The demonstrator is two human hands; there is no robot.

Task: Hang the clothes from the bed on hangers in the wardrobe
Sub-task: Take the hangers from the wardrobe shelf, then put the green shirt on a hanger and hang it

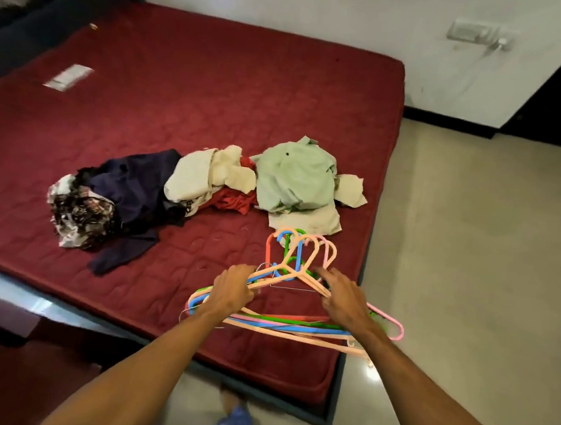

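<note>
Head view, left to right: a crumpled black-and-white floral garment [77,213] and a dark navy garment [138,185] lie toward the near edge of the maroon quilted mattress [180,100]. Next to them are a cream cloth garment [200,173], a red one [232,202] partly under it, and a pale green shirt [296,176] nearer the right edge. All look soft, light and limp; each is probably best lifted by collar or shoulders.

At the near right corner lies a bundle of thin plastic hangers in peach, pink, blue and green [295,325], stiff, light and likely to tangle by their hooks. The left hand [232,290] curls round their left arms; the right hand [343,297] rests fairly straight fingers on the right arms.

One pink hanger overhangs the right edge and could slip off. The pale tiled floor [476,231] right of the bed gives room; no wardrobe shows.
</note>
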